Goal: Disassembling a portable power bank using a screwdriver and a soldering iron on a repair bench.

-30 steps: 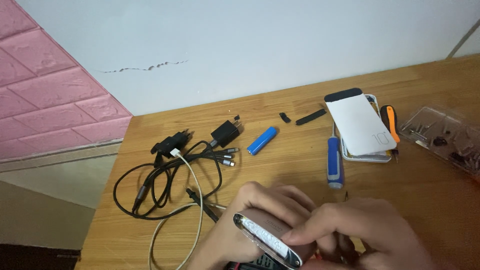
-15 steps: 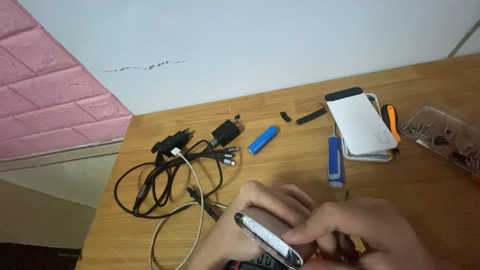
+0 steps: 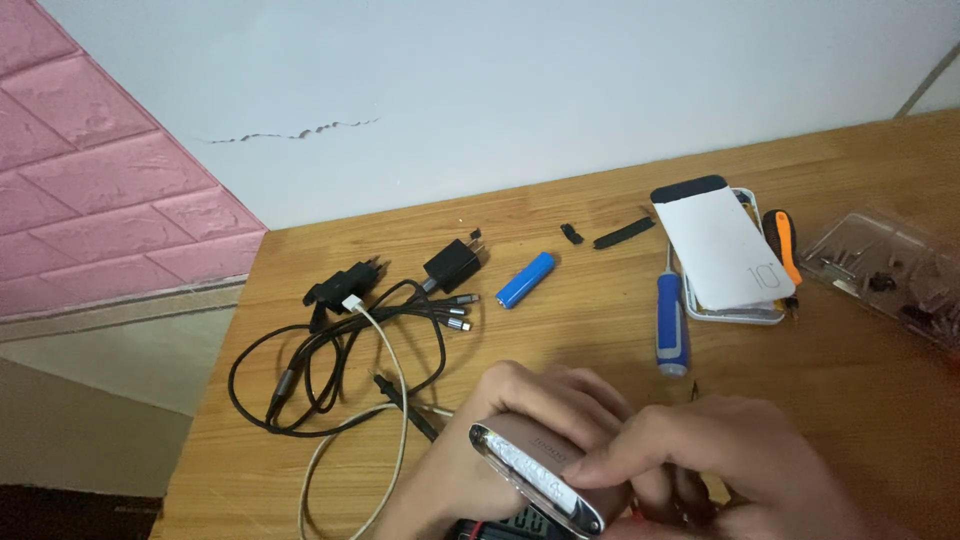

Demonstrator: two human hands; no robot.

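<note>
- Centrally, at the bottom edge: power bank [image 3: 545, 470], brownish case with a silver rim, held on edge above the table [image 3: 600, 330], near its front border.
- Left hand [image 3: 520, 425]: fingers closed around the power bank's far face, clamped on it.
- Right hand [image 3: 730, 465]: fingers together, tips pressed on the power bank's upper edge; whether it pinches a small tool cannot be told.
- Handling, as a judgement: rigid and fairly heavy for its size; smooth shell likely slippery; best taken by the long edges, not the rim seam.
- Below the hands: a dark device [image 3: 520, 524] with a display, mostly hidden.
- Left: tangled cables [image 3: 340, 350] with a black charger [image 3: 452, 265].
- Beyond: blue cell [image 3: 526, 279], lying flat, apart from the cables.
- Right: blue screwdriver [image 3: 671, 325], just beside a white pack [image 3: 722, 250] stacked on a tray; an orange tool [image 3: 783, 243] alongside.
- Far right: clear parts box [image 3: 890, 265].
</note>
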